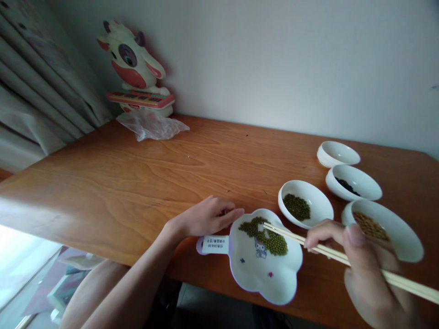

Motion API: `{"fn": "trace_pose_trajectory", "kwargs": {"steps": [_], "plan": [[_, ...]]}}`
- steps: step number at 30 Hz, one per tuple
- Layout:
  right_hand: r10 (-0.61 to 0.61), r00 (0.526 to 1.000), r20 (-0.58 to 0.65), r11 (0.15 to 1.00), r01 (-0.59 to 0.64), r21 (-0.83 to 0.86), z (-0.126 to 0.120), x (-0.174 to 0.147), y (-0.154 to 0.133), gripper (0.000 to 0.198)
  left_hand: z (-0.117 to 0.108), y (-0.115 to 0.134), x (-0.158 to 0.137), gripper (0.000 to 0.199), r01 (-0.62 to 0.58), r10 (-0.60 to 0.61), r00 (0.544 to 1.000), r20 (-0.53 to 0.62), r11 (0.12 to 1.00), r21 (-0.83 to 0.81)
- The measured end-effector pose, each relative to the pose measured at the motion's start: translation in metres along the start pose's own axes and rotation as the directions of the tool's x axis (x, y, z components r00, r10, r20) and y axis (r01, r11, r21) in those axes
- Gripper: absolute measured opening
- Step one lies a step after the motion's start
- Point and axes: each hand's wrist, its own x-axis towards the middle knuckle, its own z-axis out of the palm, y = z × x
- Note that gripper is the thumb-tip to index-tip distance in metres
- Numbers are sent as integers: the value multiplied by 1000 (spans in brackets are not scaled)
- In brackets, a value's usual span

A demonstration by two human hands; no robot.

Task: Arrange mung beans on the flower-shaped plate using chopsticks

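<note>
Wooden tabletop (pixel 206 160) carries the flower-shaped plate (pixel 250 274) of mung beans (pixel 277 244) at its near edge. Your right grip (pixel 363 276) pinches chopsticks (pixel 331 252); align their tips. Whether your left grip (pixel 206 217) pinches is unclear.

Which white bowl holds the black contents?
The middle bowl on the right, between the farthest bowl and the near bowl of tan beans. Only its contents look black; the left bowl has green beans, the farthest none visible.

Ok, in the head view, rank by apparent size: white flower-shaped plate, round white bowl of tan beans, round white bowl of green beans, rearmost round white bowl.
1. Flower-shaped plate
2. Tan-bean bowl
3. Green-bean bowl
4. Rearmost bowl
Nearness enlarges the front items, so true sizes are unsure.
</note>
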Motion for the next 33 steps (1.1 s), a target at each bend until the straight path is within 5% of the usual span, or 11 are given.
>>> {"fn": "trace_pose_trajectory", "kwargs": {"steps": [5, 13, 33], "plan": [[49, 995, 87, 995, -56, 80, 8, -2, 17, 66, 9, -13, 4, 50, -128, 136, 981, -138, 990, 65], [28, 998, 60, 980, -39, 196, 16, -5, 38, 74, 18, -12, 3, 50, -218, 237, 968, -78, 957, 192], [-37, 994, 105, 990, 22, 137, 19, 6, 35, 66, 22, -13, 4, 48, -216, 254, 962, -99, 932, 292]]}}
